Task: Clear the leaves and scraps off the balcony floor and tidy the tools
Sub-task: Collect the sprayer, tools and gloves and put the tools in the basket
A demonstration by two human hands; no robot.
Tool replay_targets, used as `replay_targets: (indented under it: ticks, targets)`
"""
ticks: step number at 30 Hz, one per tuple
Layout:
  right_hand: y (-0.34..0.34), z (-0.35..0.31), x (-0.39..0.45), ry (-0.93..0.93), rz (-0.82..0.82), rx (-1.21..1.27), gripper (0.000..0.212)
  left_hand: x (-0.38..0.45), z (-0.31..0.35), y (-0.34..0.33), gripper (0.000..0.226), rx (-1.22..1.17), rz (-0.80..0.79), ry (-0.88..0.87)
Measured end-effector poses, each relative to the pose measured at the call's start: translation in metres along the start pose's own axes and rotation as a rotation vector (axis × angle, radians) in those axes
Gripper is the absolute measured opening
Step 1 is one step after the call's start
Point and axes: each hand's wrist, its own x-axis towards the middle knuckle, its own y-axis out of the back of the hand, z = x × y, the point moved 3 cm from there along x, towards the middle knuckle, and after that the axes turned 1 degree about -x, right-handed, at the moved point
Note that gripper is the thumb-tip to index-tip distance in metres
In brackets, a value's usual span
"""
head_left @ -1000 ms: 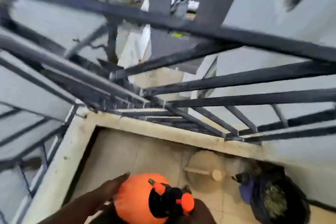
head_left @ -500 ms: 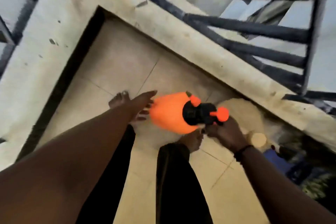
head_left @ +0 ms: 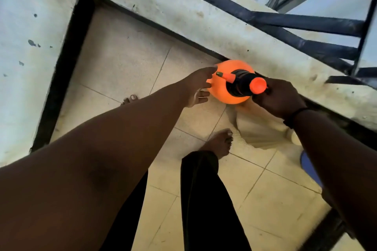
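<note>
My right hand (head_left: 279, 98) grips the orange sprayer (head_left: 228, 87) by its black head; left hand (head_left: 199, 87) outstretched, fingers (head_left: 204, 94) loosely apart beside it.

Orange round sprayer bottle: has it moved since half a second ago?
Yes. The orange round sprayer bottle has gone toward the pale concrete ledge, now nearly against its dark base.

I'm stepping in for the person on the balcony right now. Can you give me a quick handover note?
Right hand: grips the handle of the orange sprayer, low by the ledge.
Left hand: open, fingers straight beside the sprayer body; contact unclear.
Done: the tiled floor in view shows no leaves.
Left: set the sprayer down. A beige heap and a blue item lie under the right arm.
</note>
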Motion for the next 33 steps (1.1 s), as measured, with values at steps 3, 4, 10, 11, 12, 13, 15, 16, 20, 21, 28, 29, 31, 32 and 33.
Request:
replay_targets:
  ticks: [3,4,10,11,12,13,15,16,20,21,28,29,31,32,33]
  targets:
    - [0.002,0.006,-0.005,-0.031,0.004,0.018,0.039,0.002,-0.001,-0.005,0.065,-0.067,-0.031,0.017]
    - [0.002,0.007,-0.006,-0.028,-0.001,0.018,0.045,0.001,-0.002,-0.007,0.065,-0.079,-0.037,0.014]
    - [-0.008,-0.008,-0.041,-0.208,0.208,0.210,0.061,-0.032,-0.007,-0.005,0.066,-0.182,-0.041,0.033]
    - [-0.007,-0.016,-0.055,-0.270,0.259,0.259,0.066,-0.046,-0.007,-0.001,0.066,-0.199,-0.021,0.035]
    - [-0.011,-0.021,-0.070,-0.333,0.268,0.303,0.070,-0.059,-0.009,0.004,0.066,-0.221,-0.002,0.039]
    - [-0.011,-0.031,-0.088,-0.378,0.266,0.342,0.070,-0.075,-0.007,0.011,0.065,-0.228,0.011,0.033]
    - [-0.018,-0.047,-0.122,-0.440,0.218,0.358,0.067,-0.107,-0.007,0.024,0.061,-0.222,0.057,0.049]
    - [-0.010,-0.063,-0.142,-0.435,0.182,0.342,0.064,-0.130,-0.004,0.031,0.058,-0.211,0.097,0.046]
    - [0.027,-0.130,-0.210,-0.301,-0.157,0.113,0.039,-0.241,0.027,0.050,0.051,0.034,0.309,-0.105]
    - [0.043,-0.146,-0.225,-0.260,-0.199,0.094,0.030,-0.275,0.040,0.053,0.048,0.140,0.346,-0.148]
    - [0.149,-0.233,-0.275,0.012,-0.161,-0.012,0.068,-0.474,0.073,0.067,0.034,0.137,0.379,-0.420]
    - [0.164,-0.246,-0.276,0.058,-0.128,-0.046,0.068,-0.493,0.073,0.072,0.038,0.155,0.424,-0.481]
    - [0.192,-0.272,-0.277,0.133,-0.108,-0.114,0.063,-0.536,0.064,0.077,0.040,0.262,0.550,-0.602]
    - [0.205,-0.285,-0.279,0.153,-0.116,-0.157,0.058,-0.556,0.056,0.075,0.038,0.352,0.602,-0.624]
    - [0.219,-0.300,-0.281,0.205,-0.111,-0.224,0.054,-0.575,0.046,0.074,0.037,0.435,0.660,-0.641]
